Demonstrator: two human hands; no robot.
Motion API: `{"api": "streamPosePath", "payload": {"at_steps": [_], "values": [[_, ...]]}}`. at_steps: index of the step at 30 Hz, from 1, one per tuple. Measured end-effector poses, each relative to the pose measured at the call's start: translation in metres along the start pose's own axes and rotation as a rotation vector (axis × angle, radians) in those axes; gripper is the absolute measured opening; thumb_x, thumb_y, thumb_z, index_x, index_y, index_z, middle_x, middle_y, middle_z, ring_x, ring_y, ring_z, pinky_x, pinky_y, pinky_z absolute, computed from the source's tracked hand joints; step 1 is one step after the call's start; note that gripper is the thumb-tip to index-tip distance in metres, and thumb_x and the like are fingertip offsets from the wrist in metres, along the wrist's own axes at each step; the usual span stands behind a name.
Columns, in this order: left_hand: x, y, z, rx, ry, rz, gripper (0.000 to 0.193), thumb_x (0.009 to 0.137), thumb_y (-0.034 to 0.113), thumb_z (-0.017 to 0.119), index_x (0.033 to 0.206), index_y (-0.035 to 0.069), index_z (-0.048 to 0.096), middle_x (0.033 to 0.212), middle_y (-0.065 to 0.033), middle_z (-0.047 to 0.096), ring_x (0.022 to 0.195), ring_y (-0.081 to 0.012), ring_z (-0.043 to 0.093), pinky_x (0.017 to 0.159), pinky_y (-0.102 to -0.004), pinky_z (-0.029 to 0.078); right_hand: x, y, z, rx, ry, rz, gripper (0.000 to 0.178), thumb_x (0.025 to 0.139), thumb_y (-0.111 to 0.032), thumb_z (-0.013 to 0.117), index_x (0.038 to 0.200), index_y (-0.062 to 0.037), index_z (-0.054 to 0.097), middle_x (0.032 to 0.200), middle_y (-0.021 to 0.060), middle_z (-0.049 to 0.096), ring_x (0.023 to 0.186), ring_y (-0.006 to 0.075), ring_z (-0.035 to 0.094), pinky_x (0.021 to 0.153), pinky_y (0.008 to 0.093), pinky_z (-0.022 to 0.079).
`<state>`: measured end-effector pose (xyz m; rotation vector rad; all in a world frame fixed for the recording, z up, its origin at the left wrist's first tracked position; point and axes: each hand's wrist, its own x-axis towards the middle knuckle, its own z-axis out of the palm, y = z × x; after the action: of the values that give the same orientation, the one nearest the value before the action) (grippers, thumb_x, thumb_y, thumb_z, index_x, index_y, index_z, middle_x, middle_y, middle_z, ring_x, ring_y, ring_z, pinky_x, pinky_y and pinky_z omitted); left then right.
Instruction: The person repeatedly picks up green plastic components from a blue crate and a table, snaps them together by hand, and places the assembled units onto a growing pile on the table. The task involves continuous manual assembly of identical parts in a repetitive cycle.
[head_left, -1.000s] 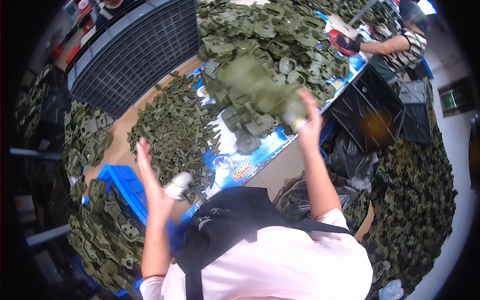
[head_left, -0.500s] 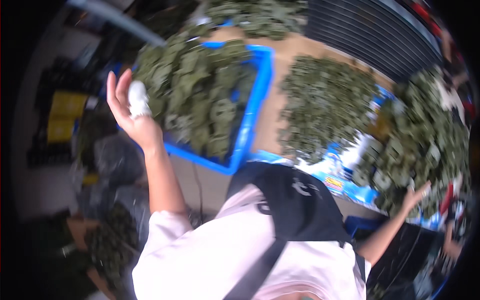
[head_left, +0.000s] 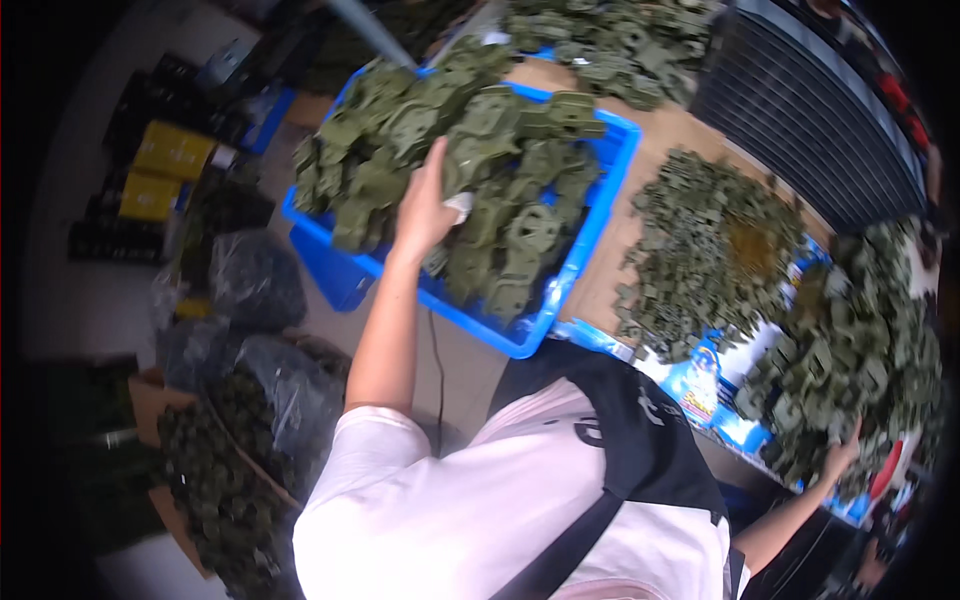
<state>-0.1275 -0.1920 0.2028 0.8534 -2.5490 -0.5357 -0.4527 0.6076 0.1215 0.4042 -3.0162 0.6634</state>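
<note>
Over the blue crate (head_left: pixel 560 290), heaped with olive-green moulded plastic parts (head_left: pixel 500 190), is my left hand (head_left: pixel 425 210). Its visible fingers point away from me, stretched out, and white wrapping covers the thumb; no part shows in its grip. Far to the right, my right hand (head_left: pixel 842 458) touches the near edge of another heap of green plastic parts (head_left: pixel 840 340). One finger there is stretched out, and something white sits by the fingertips. Parts hide some of that hand's fingertips.
Smaller green pieces (head_left: pixel 700 250) lie spread mid-table beside a blue and white printed bag (head_left: pixel 695 385). A ridged black panel (head_left: pixel 810 110) stands behind. Grey plastic bags (head_left: pixel 255 280) and an open carton (head_left: pixel 165 400) of green parts are at left. Another person's hand (head_left: pixel 872 565) shows at lower right.
My left hand has come down from the crate's left side, raised with fingers spread, onto the parts in it. My right hand stays by the right heap. The view has shifted and sharpened.
</note>
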Motion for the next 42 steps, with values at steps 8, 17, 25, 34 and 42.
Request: {"api": "streamPosePath", "payload": {"at_steps": [8, 17, 25, 34, 42], "values": [[0.009, 0.077, -0.026, -0.533, 0.244, 0.131, 0.068, 0.076, 0.002, 0.055, 0.139, 0.010, 0.029, 0.141, -0.0153, 0.030, 0.126, -0.0295, 0.036, 0.104, -0.0404, 0.027, -0.020, -0.162, -0.009, -0.010, 0.669, 0.090, 0.050, 0.071, 0.004, 0.059, 0.120, -0.0042, 0.051, 0.123, 0.0154, 0.052, 0.116, 0.0273, 0.047, 0.099, 0.0343, 0.034], [-0.101, 0.222, 0.113, -0.999, -0.573, 0.096, 0.084, 0.072, 0.003, 0.063, 0.141, 0.004, 0.014, 0.143, -0.0152, 0.021, 0.132, -0.0269, 0.023, 0.107, -0.0340, 0.021, -0.082, -0.420, 0.115, 0.951, -0.241, -0.315, 0.082, 0.077, -0.014, 0.064, 0.141, -0.0048, 0.013, 0.141, 0.0227, 0.025, 0.130, 0.0341, 0.028, 0.106, 0.0373, 0.024], [-0.072, 0.154, 0.098, -1.364, -0.784, -0.439, 0.069, 0.088, 0.016, 0.051, 0.143, 0.025, 0.008, 0.117, -0.0201, 0.050, 0.097, -0.0296, 0.058, 0.087, -0.0434, 0.047, -0.049, -0.356, 0.131, 0.985, -0.202, -0.209, 0.076, 0.073, -0.008, 0.056, 0.140, -0.0078, 0.020, 0.136, 0.0222, 0.035, 0.125, 0.0340, 0.037, 0.102, 0.0367, 0.031], [-0.064, 0.153, 0.117, -1.834, -1.034, -0.554, 0.067, 0.084, 0.055, 0.047, 0.127, 0.004, 0.038, 0.114, -0.0136, 0.052, 0.103, -0.0324, 0.053, 0.091, -0.0476, 0.044, 0.044, -0.320, 0.193, 0.321, 0.076, -0.180, 0.035, 0.070, -0.017, 0.071, 0.100, -0.0095, 0.056, 0.118, 0.0194, 0.048, 0.112, 0.0350, 0.043, 0.094, 0.0405, 0.036], [-0.050, 0.162, 0.144, -1.543, -1.011, -0.575, 0.061, 0.087, 0.035, 0.055, 0.135, 0.010, 0.028, 0.115, -0.0162, 0.054, 0.095, -0.0291, 0.060, 0.077, -0.0398, 0.053, 0.022, -0.336, 0.232, 0.120, 0.227, -0.225, 0.029, 0.066, -0.019, 0.072, 0.089, -0.0087, 0.057, 0.114, 0.0163, 0.048, 0.114, 0.0356, 0.038, 0.099, 0.0497, 0.026]]}}
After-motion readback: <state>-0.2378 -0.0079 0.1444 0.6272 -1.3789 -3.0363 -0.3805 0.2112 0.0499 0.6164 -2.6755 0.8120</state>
